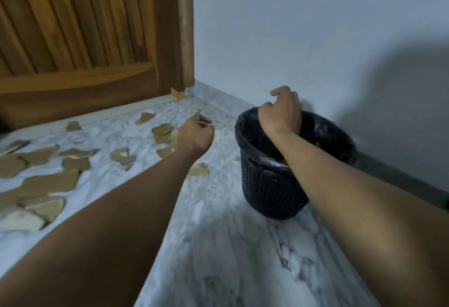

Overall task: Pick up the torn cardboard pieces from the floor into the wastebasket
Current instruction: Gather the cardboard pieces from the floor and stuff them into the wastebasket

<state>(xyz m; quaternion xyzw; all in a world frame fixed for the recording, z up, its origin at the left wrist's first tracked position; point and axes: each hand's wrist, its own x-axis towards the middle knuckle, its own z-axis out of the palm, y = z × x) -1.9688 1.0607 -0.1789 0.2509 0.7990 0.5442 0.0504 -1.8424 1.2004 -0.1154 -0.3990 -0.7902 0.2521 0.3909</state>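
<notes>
view from the head, looking down into a room corner. a grey-white marble floor (218, 246) met a pale wall (303, 27) on the right and a brown slatted wooden door (80, 39) at upper left. a broad soft shadow (393, 83) lay across the wall at right.

the wastebasket (267, 185) – black, round, with a perforated side – stood upright on the floor near the wall, right of centre. a black plastic bag (247, 131) lined it and folded out over the rim. a few brown scraps (316, 145) showed inside, too small to make out clearly.

the torn cardboard pieces (48, 182) lay scattered flat on the floor to the left, between the basket and the door. the largest overlapped one another along the left edge. smaller ones sat nearer the door sill, and a single piece (200, 169) lay just beside the left forearm, apart from the basket.

the right hand (283, 112) hung above the basket's opening with the wrist bent and the fingers drooping loosely downward – no cardboard was seen in it, though the palm faced away. the left hand (196, 134) hovered over the floor among the smaller pieces, left of the basket and clear of it. its fingers were loosely curled, thumb near the fingertips, and nothing was visible between them. both forearms were bare and reached in from the bottom of the frame. the frame was slightly blurred.
</notes>
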